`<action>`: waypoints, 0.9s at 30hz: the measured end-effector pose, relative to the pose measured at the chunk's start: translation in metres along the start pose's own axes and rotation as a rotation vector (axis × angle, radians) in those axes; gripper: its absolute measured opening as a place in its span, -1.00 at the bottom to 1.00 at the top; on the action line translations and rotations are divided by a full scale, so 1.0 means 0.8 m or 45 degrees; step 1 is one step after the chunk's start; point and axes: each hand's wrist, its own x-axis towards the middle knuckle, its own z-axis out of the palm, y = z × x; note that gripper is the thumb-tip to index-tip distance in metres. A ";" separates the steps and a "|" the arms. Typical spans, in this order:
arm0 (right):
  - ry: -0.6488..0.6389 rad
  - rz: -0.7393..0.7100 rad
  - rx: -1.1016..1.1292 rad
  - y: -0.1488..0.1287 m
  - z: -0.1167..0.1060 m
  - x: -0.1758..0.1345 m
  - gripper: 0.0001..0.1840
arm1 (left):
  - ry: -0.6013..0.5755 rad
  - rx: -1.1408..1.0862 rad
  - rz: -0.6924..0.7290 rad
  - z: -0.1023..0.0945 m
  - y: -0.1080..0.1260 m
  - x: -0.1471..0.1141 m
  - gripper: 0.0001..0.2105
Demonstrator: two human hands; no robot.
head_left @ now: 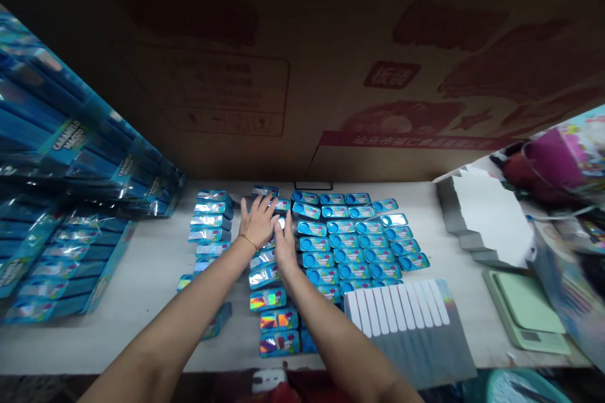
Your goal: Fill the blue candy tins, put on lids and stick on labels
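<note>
Both my hands are over the rows of small blue boxes (pixel 312 244) standing on the white table. My left hand (pixel 256 221), with a thin bracelet at the wrist, lies over the boxes of a column with its fingers apart. Close beside it is my right hand (pixel 285 249), its fingers pointing away from me. A small white round piece (pixel 282 223) shows between its thumb and forefinger. Shiny boxes (pixel 267 300) run down the column below my hands. Further left, another column of blue boxes (pixel 210 221) stands apart.
A large cardboard carton (pixel 302 75) walls off the back. Wrapped packs of blue boxes (pixel 70 145) are stacked at left. At right are a stack of grey-white card cutouts (pixel 491 214), a pale green scale (pixel 529 308) and a sheet with white strips (pixel 416 352). A turquoise tub (pixel 491 387) sits below.
</note>
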 end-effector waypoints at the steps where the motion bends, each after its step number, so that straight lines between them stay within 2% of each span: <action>1: -0.029 -0.015 0.007 -0.001 0.008 0.001 -0.36 | 0.007 0.002 -0.002 -0.001 -0.008 -0.002 -0.58; 4: -0.088 -0.029 0.027 -0.006 0.034 -0.001 -0.38 | 0.005 0.024 -0.011 -0.004 -0.029 -0.007 -0.59; 6: -0.114 -0.023 0.050 -0.009 0.040 -0.006 -0.39 | -0.010 0.041 -0.023 -0.006 -0.036 -0.008 -0.60; 9: 0.000 -0.024 0.036 -0.012 0.025 -0.008 -0.40 | -0.022 0.046 -0.048 -0.009 -0.035 -0.007 -0.61; 12: 0.137 -0.087 -0.048 -0.018 0.002 0.005 -0.38 | -0.006 -0.004 -0.129 -0.024 -0.026 -0.018 -0.56; 15: 0.071 -0.077 -0.132 -0.031 -0.005 0.025 -0.31 | -0.048 -0.107 -0.085 -0.053 -0.014 -0.066 -0.45; 18: 0.051 -0.049 -0.270 -0.048 -0.005 0.034 -0.35 | -0.206 -0.219 0.139 -0.080 0.006 -0.150 -0.30; 20: 0.054 -0.175 -0.453 -0.059 -0.012 0.035 -0.45 | -0.285 -0.270 0.205 -0.086 0.023 -0.206 -0.20; 23: 0.023 -0.538 -0.876 -0.070 -0.032 0.045 -0.51 | -0.369 -0.290 0.092 -0.075 0.052 -0.260 -0.09; 25: -0.066 -0.720 -1.176 -0.072 -0.043 0.061 -0.50 | -0.394 -0.280 -0.006 -0.061 0.070 -0.271 -0.03; 27: -0.206 -0.817 -1.405 -0.070 -0.048 0.077 -0.54 | -0.422 -0.267 -0.026 -0.044 0.087 -0.269 0.00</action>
